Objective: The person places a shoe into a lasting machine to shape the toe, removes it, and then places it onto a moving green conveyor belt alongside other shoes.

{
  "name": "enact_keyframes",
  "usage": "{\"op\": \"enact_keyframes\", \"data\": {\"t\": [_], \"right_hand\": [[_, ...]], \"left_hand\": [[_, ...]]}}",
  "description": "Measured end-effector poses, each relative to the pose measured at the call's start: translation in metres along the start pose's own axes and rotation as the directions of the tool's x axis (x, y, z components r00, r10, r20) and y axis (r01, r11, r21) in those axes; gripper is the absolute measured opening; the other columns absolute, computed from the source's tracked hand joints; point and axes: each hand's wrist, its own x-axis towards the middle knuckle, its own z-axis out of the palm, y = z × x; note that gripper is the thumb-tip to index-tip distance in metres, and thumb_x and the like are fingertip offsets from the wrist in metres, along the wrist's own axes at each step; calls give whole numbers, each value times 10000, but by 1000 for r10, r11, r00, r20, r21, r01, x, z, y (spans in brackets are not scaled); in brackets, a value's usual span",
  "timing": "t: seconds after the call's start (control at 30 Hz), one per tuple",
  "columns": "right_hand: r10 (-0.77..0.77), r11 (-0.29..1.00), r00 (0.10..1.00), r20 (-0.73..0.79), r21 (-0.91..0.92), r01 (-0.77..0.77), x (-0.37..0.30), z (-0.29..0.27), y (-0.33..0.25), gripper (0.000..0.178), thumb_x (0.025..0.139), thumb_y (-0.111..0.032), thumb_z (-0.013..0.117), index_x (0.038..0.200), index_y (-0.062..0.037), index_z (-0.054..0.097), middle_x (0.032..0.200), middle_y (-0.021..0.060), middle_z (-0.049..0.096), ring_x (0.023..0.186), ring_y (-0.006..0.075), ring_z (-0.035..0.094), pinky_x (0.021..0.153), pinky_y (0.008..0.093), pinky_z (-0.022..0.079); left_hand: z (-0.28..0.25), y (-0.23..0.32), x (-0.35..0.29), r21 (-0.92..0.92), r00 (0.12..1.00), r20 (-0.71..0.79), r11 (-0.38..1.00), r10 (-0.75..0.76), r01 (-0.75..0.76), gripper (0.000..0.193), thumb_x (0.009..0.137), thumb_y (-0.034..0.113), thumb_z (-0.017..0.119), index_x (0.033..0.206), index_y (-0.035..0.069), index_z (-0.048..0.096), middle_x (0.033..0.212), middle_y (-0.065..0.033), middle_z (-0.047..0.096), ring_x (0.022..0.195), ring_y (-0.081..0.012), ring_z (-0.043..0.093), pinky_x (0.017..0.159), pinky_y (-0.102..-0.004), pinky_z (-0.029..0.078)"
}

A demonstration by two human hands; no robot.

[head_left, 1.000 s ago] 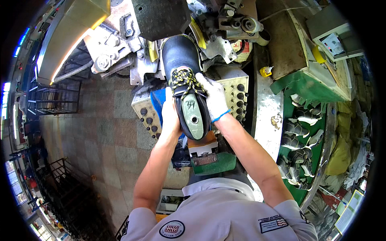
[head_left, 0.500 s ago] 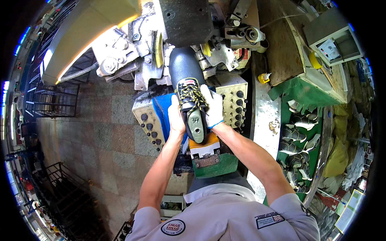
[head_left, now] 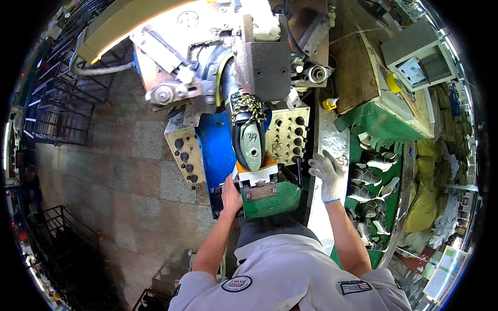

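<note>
Machine: shoe-forming press (head_left: 199, 88), clamp arms either side at its upper end, dark plate (head_left: 268, 71) partly covering the toe area; knobbed control panel (head_left: 285, 137) to the right, blue sheet (head_left: 215, 150) to the left.
Side rack: green-lined (head_left: 395, 172), right of the metal bench (head_left: 334, 137), several grey-and-white shoes on it.
Black lace-up shoe (head_left: 238, 127): sits in the press, sole down, toe away from the wearer between the clamp arms, heel at the far edge of the orange pad (head_left: 270, 165). No hand on it.
Handling: likely weighty for its size, since a hard form fills it; upper probably firm, a bit slick where smooth, not fragile. Front end partly hidden.
Hold: best taken with a palm on each side of the collar, behind the clamp arms; laces make a poor handle.
Right hand: white-gloved (head_left: 328, 173), raised over the bench's left edge, fingers spread, gripping nothing; forearm rises from the lower right.
Left hand: bare (head_left: 230, 196), fingers forward beside the left edge of the green-covered bracket (head_left: 272, 202); fingertips partly obscured, grip cannot be told.
Last: pale green (head_left: 252, 142), holed, showing through the collar.
Laces: black-yellow (head_left: 246, 109), tied.
</note>
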Motion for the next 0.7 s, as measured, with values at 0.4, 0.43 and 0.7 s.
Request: {"op": "enact_keyframes", "data": {"t": [0.4, 0.43, 0.7], "right_hand": [[91, 989, 974, 206, 94, -112, -7, 14, 16, 600, 962, -264, 685, 1416, 53, 456, 1135, 178, 682, 891, 247, 703, 692, 336, 589], [101, 990, 979, 179, 76, -116, -18, 20, 6, 600, 960, -261, 688, 1412, 58, 455, 1136, 180, 680, 904, 254, 708, 696, 344, 596], [48, 985, 961, 274, -173, 0, -44, -3, -31, 675, 915, -261, 714, 1427, 91, 449, 1198, 173, 674, 981, 234, 703, 806, 345, 588]], "left_hand": [[-14, -3, 11, 328, 981, 179, 945, -80, 17, 899, 678, 593, 809, 1249, -67, 593, 1233, -301, 636, 1156, -430, 631, 993, -506, 510], [-15, -4, 4, 296, 988, 118, 953, -97, 58, 877, 680, 601, 809, 1211, -70, 617, 1230, -301, 647, 1155, -445, 629, 989, -508, 507], [-130, 117, -156, 266, 902, -333, 890, -277, 371, 648, 630, 525, 830, 1025, 16, 757, 995, -231, 741, 900, -374, 731, 822, -457, 577]]}}
